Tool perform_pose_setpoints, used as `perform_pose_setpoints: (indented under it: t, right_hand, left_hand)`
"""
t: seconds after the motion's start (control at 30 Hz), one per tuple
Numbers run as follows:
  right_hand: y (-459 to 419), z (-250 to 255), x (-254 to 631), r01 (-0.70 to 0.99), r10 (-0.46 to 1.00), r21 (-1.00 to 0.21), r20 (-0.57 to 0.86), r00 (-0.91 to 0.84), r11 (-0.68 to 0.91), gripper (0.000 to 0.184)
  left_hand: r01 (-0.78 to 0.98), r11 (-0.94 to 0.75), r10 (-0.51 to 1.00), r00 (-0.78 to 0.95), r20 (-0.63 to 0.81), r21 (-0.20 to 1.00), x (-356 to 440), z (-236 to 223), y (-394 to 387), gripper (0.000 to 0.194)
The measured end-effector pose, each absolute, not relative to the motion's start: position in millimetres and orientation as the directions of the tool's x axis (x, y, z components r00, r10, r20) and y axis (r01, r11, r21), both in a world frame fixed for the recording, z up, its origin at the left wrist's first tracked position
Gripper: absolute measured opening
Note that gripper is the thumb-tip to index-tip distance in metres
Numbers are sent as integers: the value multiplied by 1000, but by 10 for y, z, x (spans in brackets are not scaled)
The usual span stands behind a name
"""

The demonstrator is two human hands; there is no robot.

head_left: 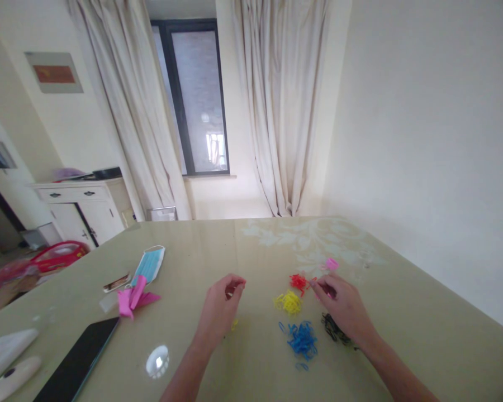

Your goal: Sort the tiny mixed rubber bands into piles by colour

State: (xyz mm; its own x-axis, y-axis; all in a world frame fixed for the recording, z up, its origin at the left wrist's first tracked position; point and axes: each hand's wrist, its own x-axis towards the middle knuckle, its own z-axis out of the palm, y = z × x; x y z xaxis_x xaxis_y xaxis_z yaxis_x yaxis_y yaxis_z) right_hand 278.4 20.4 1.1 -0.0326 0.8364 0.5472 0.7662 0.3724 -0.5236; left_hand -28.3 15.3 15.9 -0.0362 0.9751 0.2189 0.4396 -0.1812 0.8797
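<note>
My left hand is held over the table with thumb and forefinger pinched; whatever is between the tips is too small to make out. A few yellow bits lie below it, partly hidden. At the right edge of a pile of red rubber bands, my right hand is closed in a pinch, a red band at its fingertips. Yellow rubber bands lie just nearer, and blue rubber bands nearer still. Black rubber bands are partly covered by my right hand. Pink rubber bands show beyond it.
On the left lie a blue face mask, a pink folded piece, a small packet and a dark phone. Two white objects, one a rounded mouse-like shape, sit at the left edge. A wall borders the table's right side.
</note>
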Motion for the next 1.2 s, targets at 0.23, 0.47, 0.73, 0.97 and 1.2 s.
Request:
perform_pose_setpoints:
  t: [0.23,0.47,0.73,0.97,1.2]
  right_hand:
    - [199,-2,2670,748,822,-519,565,-63,414,38]
    - [178,47,2583,733,816,-535,576,-48,421,35]
    - [232,-34,2535,720,861,-608,507,29,334,30]
    - [308,-115,2598,645,867,-700,484,115,305,33]
    - [316,-116,2666,633,856,-705,501,125,320,33]
  left_hand:
    - [-107,-133,988,60,140,985,-26,732,-69,42]
    - [-104,-137,979,138,151,985,138,822,-168,35]
    - [154,-184,959,243,144,971,385,603,224,24]
    - [564,-273,954,265,142,780,914,163,773,19]
    - [703,-254,967,197,161,665,594,106,707,32]
